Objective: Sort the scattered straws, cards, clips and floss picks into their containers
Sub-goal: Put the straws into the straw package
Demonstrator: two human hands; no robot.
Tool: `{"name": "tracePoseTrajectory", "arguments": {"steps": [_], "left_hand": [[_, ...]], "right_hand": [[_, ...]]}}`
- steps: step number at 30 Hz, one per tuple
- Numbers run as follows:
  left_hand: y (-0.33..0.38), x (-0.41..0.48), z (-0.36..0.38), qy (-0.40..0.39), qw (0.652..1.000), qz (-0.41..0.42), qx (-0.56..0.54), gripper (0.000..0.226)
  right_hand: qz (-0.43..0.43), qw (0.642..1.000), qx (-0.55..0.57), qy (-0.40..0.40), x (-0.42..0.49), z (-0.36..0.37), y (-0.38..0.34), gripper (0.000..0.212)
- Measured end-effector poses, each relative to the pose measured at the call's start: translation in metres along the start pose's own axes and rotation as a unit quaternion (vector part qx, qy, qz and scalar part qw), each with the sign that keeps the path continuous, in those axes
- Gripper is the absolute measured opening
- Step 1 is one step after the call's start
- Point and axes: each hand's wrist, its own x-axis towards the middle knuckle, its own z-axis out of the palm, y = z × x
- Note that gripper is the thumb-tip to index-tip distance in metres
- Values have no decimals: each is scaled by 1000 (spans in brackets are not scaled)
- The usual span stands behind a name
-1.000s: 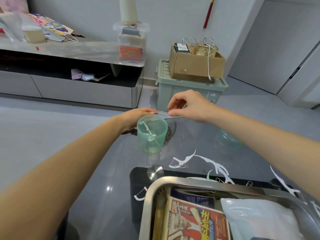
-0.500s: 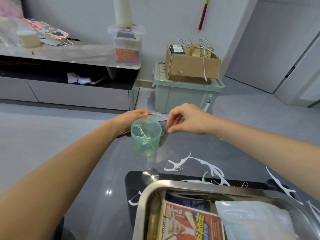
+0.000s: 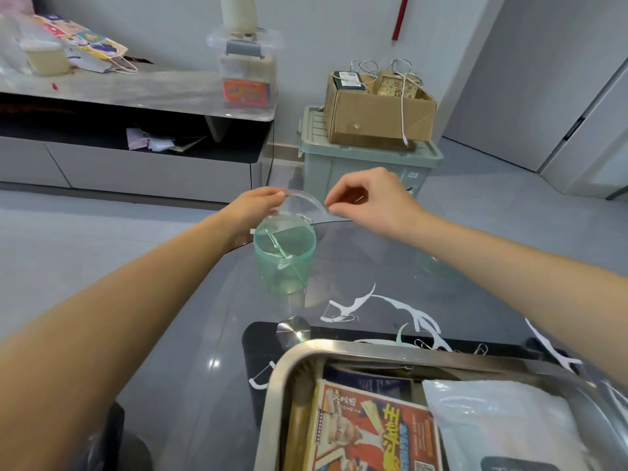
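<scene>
A green translucent cup [image 3: 284, 263] stands on the glass table with floss picks inside. Just behind it my left hand [image 3: 255, 207] holds the left rim of a clear plastic lid [image 3: 306, 202], and my right hand [image 3: 373, 198] pinches its right edge. The lid is tilted up between them. A few paper clips [image 3: 304, 217] show below it; what they lie in is unclear. White floss picks [image 3: 350, 305] and loose paper clips [image 3: 421, 343] lie scattered on the glass in front of the cup.
A steel tray [image 3: 292, 372] at the near edge holds printed cards [image 3: 373, 433] and a white bag [image 3: 503, 423]. Beyond the table stand a green storage bin [image 3: 367, 164] with a cardboard box on top and a low TV cabinet [image 3: 136, 107].
My right hand dipped toward the spot behind the cup, then rose again. The clear lid now stands tilted up between both hands. The green cup has stayed in place.
</scene>
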Motion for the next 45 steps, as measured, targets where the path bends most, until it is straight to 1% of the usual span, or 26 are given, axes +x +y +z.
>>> {"name": "tracePoseTrajectory", "arguments": {"steps": [2, 4, 6, 8, 11, 13, 16, 19, 20, 21, 24, 26, 28, 29, 31, 33, 35, 37, 41, 45], "left_hand": [[4, -2, 0, 44, 999, 4, 0, 25], [12, -7, -2, 88, 996, 19, -5, 28], [21, -12, -5, 139, 990, 19, -15, 28], [28, -21, -8, 165, 986, 4, -25, 26], [36, -37, -15, 166, 985, 0, -37, 26], [40, -48, -22, 177, 983, -1, -44, 28], [42, -65, -36, 201, 978, -23, -52, 31], [39, -84, -48, 212, 975, -41, -59, 35], [38, -90, -51, 214, 974, -44, -58, 35], [37, -97, -54, 217, 974, -47, -54, 35], [35, -115, -62, 231, 969, -65, -58, 36], [32, -128, -65, 237, 966, -82, -65, 37], [28, -142, -68, 230, 967, -91, -61, 34], [26, -149, -68, 225, 968, -91, -59, 33], [23, -162, -67, 215, 970, -93, -66, 25], [22, -176, -66, 207, 971, -91, -77, 17], [22, -187, -66, 193, 975, -86, -76, 22], [22, -201, -65, 180, 978, -77, -75, 25], [26, -229, -59, 178, 979, -63, -83, 24], [26, -251, -44, 180, 977, -66, -93, 26]], "right_hand": [[3, 992, -13, -125, -24, -18, -4, 12], [12, 972, -53, -229, -47, -30, -8, 13], [7, 955, -104, -278, -67, -34, -10, 18], [-16, 951, -147, -273, -82, -30, -12, 23], [-49, 958, -166, -230, -90, -19, -13, 12], [-39, 959, -188, -207, -87, -18, -11, 10], [6, 953, -233, -193, -81, -26, -9, 9], [-8, 962, -219, -160, -83, -28, -15, 12], [-26, 965, -206, -162, -85, -27, -20, 14], [-46, 964, -191, -181, -87, -23, -26, 17], [-84, 942, -196, -257, -91, -10, -37, 23], [-93, 936, -217, -260, -90, -6, -40, 18], [-100, 930, -236, -263, -88, -4, -44, 5], [-106, 924, -254, -267, -88, -3, -47, 3], [-110, 910, -285, -280, -86, 0, -50, 9], [-100, 903, -300, -292, -85, 2, -53, 12], [-81, 902, -301, -300, -82, 3, -52, 9], [-42, 909, -282, -303, -79, 2, -52, 9], [18, 928, -229, -292, -77, 4, -53, 18], [66, 947, -187, -254, -84, -2, -53, 13]]}}
